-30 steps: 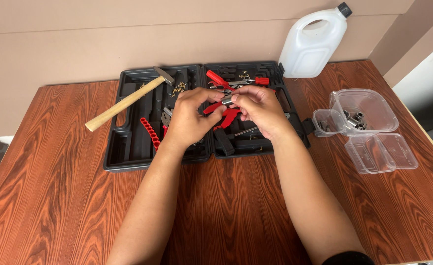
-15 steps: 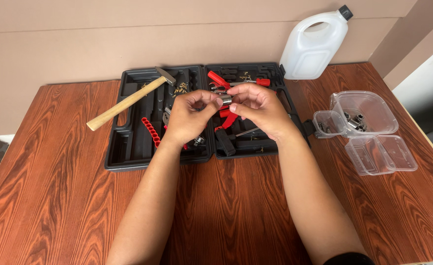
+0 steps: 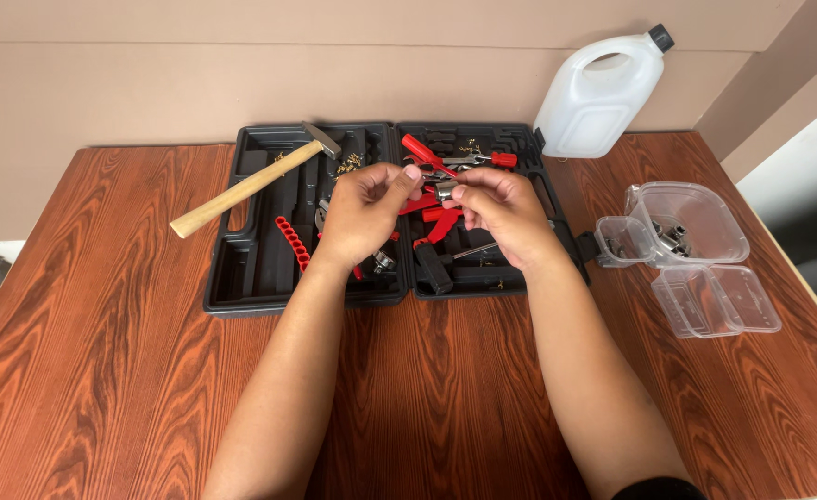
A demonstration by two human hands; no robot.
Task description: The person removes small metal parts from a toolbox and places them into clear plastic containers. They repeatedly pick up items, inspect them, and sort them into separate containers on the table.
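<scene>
Both hands sit slightly higher over the case than half a second ago; the whole scene has shifted a bit right and down in view, and the small metal piece stays between them. Left hand (image 3: 364, 215) is curled, thumb and fingertips pinched near the piece's left end; can't tell if it actually touches it. Right hand (image 3: 501, 211) has thumb and forefinger closed on the metal socket (image 3: 446, 191), a short silver cylinder held above the middle of the open black tool case (image 3: 242, 278). Both hands' grip is nearly closed, no wide gap.

Case lies flat on the wooden surface (image 3: 103, 370), both halves open. Wooden-handled hammer (image 3: 251, 185) rests tilted across the left half, handle sticking out over the case's left edge. Red bit strip (image 3: 291, 243) lies in the left half just beside the left wrist. Red-handled pliers (image 3: 436, 225) and a red-handled screwdriver (image 3: 469, 159) lie in the right half, partly hidden under the hands.

White plastic jug (image 3: 603, 93) stands upright at the back, touching the case's far right corner. Clear plastic containers (image 3: 691, 222) sit well apart on the right, one holding small metal parts, with clear lids (image 3: 716, 301) just in front.
</scene>
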